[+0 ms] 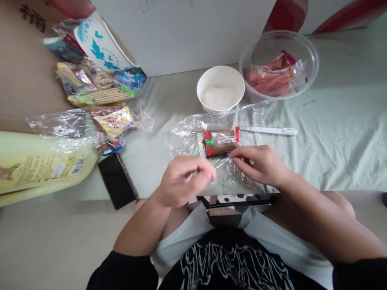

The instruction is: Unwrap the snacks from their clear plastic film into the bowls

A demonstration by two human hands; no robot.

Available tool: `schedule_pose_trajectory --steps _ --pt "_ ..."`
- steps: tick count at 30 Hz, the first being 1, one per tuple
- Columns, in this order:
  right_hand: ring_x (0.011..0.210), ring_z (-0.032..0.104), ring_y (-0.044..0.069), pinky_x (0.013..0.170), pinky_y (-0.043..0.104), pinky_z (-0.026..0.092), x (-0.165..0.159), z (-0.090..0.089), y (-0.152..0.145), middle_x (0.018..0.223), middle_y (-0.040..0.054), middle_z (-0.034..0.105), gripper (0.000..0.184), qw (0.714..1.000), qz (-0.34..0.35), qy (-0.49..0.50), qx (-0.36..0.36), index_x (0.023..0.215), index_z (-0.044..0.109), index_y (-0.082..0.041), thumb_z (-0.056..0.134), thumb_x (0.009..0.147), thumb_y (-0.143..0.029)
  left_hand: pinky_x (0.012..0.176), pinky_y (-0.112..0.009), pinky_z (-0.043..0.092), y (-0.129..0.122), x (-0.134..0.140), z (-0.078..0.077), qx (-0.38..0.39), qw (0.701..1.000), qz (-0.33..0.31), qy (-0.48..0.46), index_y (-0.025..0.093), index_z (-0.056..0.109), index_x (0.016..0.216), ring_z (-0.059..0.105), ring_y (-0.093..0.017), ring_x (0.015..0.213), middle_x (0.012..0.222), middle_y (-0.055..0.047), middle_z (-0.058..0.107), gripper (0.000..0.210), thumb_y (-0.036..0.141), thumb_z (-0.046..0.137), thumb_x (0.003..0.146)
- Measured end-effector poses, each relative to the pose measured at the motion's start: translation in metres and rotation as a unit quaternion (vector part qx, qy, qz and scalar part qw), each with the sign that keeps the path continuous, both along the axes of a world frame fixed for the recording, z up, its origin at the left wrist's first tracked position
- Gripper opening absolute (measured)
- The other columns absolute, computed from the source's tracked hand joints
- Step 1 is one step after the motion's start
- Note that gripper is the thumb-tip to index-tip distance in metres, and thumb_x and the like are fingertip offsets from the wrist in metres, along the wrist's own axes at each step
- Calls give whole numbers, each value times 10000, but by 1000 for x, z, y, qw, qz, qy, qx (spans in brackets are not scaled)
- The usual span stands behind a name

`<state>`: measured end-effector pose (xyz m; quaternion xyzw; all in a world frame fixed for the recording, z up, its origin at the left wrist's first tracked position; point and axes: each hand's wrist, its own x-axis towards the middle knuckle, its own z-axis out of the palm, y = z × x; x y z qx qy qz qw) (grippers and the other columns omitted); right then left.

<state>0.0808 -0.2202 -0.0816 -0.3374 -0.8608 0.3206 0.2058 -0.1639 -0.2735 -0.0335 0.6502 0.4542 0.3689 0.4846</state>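
Red-and-brown plastic-wrapped packet (222, 141) lies on crinkled clear plastic film (185, 131), ahead of both hands.
The right hand (261, 164) has fingertips nearly meeting beside its lower right corner; the left hand (181, 183) curls. Whether either grip pinches anything, I cannot tell. Snagging the loose film could drag the packet or jostle the round white paper cup (220, 76).
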Motion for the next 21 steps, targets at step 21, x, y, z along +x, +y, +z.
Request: schedule_pose_trajectory --steps 21 --pt "1292 585 366 1075 551 504 -19 -30 7 1420 177 582 621 993 -71 -40 80 1399 500 -215 722 831 -334 1035 -495 543 23 1 -75 122 912 158 358 185 663 1061 603 -297 1153 1244 -128 626 177 160 610 894"
